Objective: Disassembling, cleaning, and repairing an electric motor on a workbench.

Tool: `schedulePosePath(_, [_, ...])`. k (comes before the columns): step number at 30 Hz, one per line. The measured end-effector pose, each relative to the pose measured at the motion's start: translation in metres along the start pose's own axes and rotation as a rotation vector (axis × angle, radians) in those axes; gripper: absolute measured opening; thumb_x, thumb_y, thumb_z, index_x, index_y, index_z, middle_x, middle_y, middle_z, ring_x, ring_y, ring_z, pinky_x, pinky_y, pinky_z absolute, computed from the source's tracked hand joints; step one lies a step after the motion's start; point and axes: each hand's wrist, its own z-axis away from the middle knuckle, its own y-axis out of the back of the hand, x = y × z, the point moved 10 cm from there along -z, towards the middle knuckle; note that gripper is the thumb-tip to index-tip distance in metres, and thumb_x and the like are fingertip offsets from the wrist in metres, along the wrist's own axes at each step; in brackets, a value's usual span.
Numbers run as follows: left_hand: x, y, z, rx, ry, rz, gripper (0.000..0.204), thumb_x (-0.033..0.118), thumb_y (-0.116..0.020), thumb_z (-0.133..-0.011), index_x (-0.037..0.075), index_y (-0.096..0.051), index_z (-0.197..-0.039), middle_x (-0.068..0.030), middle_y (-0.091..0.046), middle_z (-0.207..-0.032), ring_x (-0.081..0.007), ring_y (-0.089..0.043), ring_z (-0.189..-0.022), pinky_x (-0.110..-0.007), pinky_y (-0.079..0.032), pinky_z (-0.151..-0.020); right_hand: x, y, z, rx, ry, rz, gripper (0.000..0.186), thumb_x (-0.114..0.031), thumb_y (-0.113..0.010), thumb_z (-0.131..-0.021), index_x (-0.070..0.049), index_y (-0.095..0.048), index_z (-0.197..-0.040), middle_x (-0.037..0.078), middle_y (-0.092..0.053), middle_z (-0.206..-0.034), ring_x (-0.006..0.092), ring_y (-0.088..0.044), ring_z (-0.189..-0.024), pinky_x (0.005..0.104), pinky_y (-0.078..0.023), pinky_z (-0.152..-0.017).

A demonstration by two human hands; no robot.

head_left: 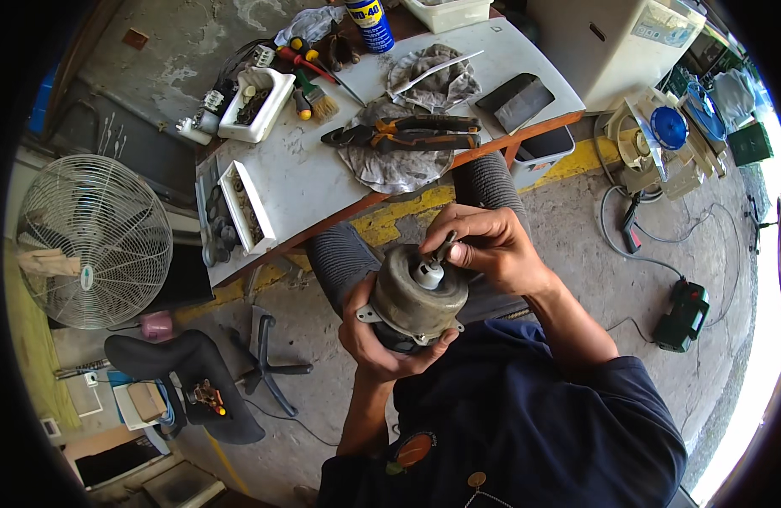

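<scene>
Round grey-brown metal fan motor (pixel 418 296) at frame centre: judged heavy, rigid, dusty. My left hand (pixel 382 343) cups housing underneath; right hand (pixel 490 245) pinches shaft. Best hold: housing rim.

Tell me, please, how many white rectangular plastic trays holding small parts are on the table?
2: one white rectangular plastic tray lies near the brush at the table's far left, the other at its near left edge. Others may be hidden.

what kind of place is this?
Likely a small appliance repair workshop: the left hand holds a fan motor while the right hand works its shaft, beside a tool-strewn workbench and a pedestal fan.
</scene>
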Motion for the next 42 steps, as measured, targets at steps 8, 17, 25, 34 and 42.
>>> schedulePosePath(8, [-0.008,-0.004,0.005,0.013,0.077,0.002,0.101,0.057,-0.089,-0.072,-0.007,-0.052,-0.142,-0.0218,-0.066,-0.129,-0.0333,-0.072,-0.098,-0.042,-0.062,-0.087,0.012,0.005,-0.002,0.024,-0.047,-0.026,0.014,-0.003,-0.070,-0.103,0.003,-0.080,-0.110,0.007,-0.072,-0.103,0.0118,-0.063,-0.087,0.0239,-0.051,-0.079])
schedulePosePath(17, [-0.012,-0.009,0.001,0.020,0.160,0.093,0.096,0.054,-0.090,-0.076,-0.008,-0.053,-0.139,-0.0219,-0.066,-0.127,-0.0338,-0.072,-0.096,-0.041,-0.063,-0.085,0.023,0.013,-0.007,0.074,-0.055,-0.062,0.013,-0.004,-0.071,-0.103,0.003,-0.080,-0.110,0.007,-0.075,-0.103,0.0101,-0.064,-0.085,0.0233,-0.053,-0.079])
schedulePosePath(25, [-0.011,-0.009,0.002,0.030,0.213,0.043,0.094,0.052,-0.090,-0.076,-0.008,-0.054,-0.139,-0.0215,-0.067,-0.126,-0.0333,-0.072,-0.095,-0.041,-0.063,-0.084,0.034,0.016,-0.008,0.102,-0.115,-0.121,0.012,-0.003,-0.071,-0.102,0.003,-0.079,-0.110,0.008,-0.078,-0.107,0.0096,-0.066,-0.085,0.0233,-0.054,-0.079])
schedulePosePath(34, [-0.006,-0.005,0.000,0.036,0.168,-0.042,0.096,0.053,-0.090,-0.075,-0.007,-0.053,-0.140,-0.0208,-0.066,-0.126,-0.0333,-0.072,-0.094,-0.041,-0.063,-0.083,0.042,0.019,-0.002,0.138,-0.155,-0.215,0.014,0.001,-0.074,-0.099,0.002,-0.079,-0.112,0.010,-0.079,-0.115,0.0093,-0.068,-0.089,0.0213,-0.054,-0.078])
schedulePosePath(42, [-0.005,-0.003,0.004,0.072,0.129,-0.058,0.101,0.056,-0.091,-0.073,-0.007,-0.052,-0.141,-0.0208,-0.066,-0.126,-0.0336,-0.072,-0.096,-0.041,-0.063,-0.084,0.039,0.014,-0.002,0.092,-0.132,-0.229,0.014,0.002,-0.077,-0.097,0.000,-0.079,-0.110,0.009,-0.079,-0.113,0.0094,-0.067,-0.087,0.0203,-0.053,-0.077])
